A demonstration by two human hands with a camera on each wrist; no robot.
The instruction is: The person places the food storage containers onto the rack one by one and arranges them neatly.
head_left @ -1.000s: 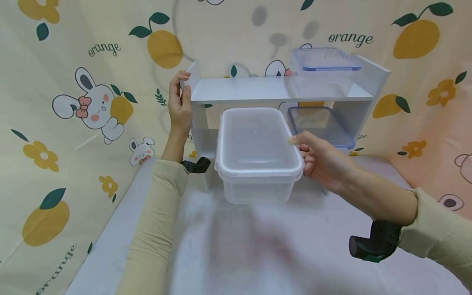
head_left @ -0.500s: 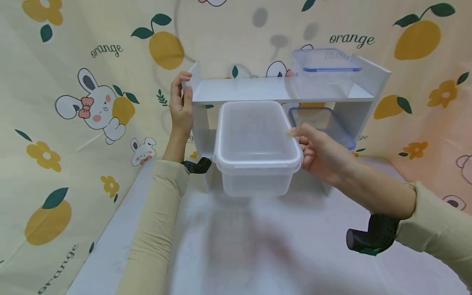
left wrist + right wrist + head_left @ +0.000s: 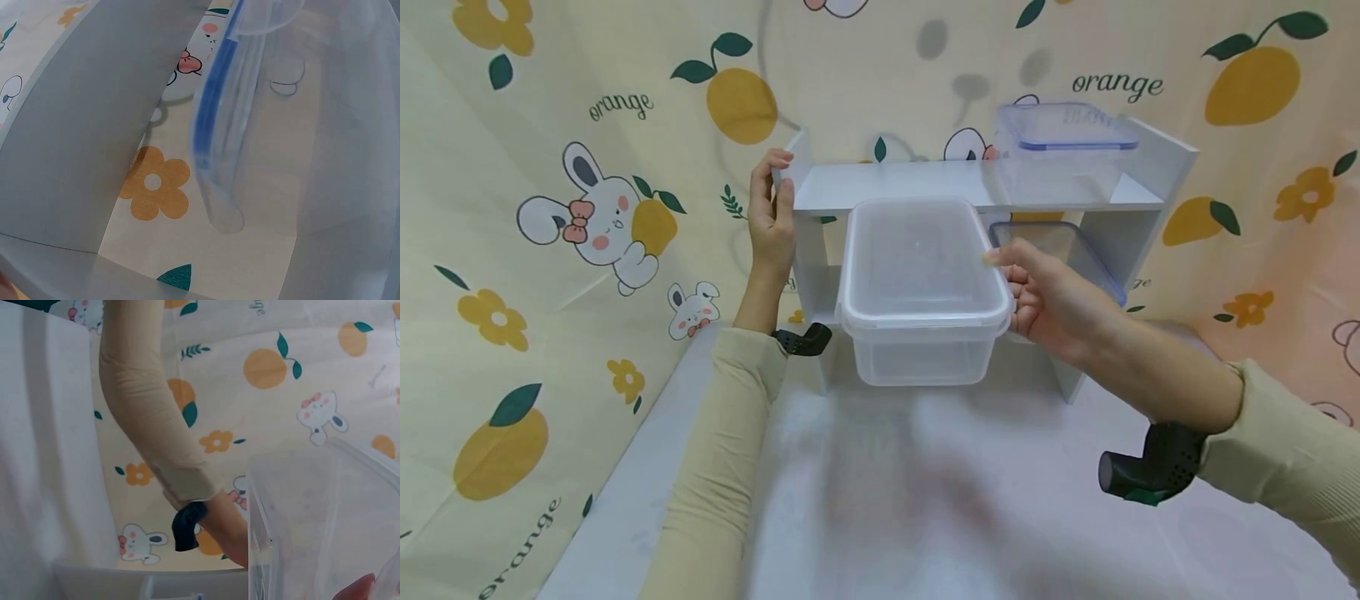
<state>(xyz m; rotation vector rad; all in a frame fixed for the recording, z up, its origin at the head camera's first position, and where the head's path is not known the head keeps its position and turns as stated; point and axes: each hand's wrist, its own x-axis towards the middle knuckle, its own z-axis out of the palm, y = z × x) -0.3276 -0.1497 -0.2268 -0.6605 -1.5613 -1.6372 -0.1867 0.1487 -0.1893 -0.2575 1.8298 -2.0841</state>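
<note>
My right hand (image 3: 1060,300) grips the right rim of a clear lidded food container (image 3: 925,262), thumb on top of the lid and fingers curled beneath. The container is held in the air in front of a white two-tier shelf (image 3: 895,183), lid side tilted toward me. My left hand (image 3: 772,217) holds the upper edge of the shelf's left side panel. In the right wrist view the container (image 3: 312,512) fills the lower right, with a fingertip (image 3: 355,589) against it. Part of the shelf's middle opening is hidden behind the container.
On the shelf's top right stands a clear container with a blue-edged lid (image 3: 1071,129). Another blue-edged container (image 3: 1045,237) sits in the lower right, partly behind my hand. A patterned cloth (image 3: 610,317) backs the scene; the white tabletop (image 3: 925,500) spreads in front.
My right hand has raised the lidded container and brought it nearer the shelf, its top now overlapping the upper board's front edge in view. The left hand stays on the side panel.
</note>
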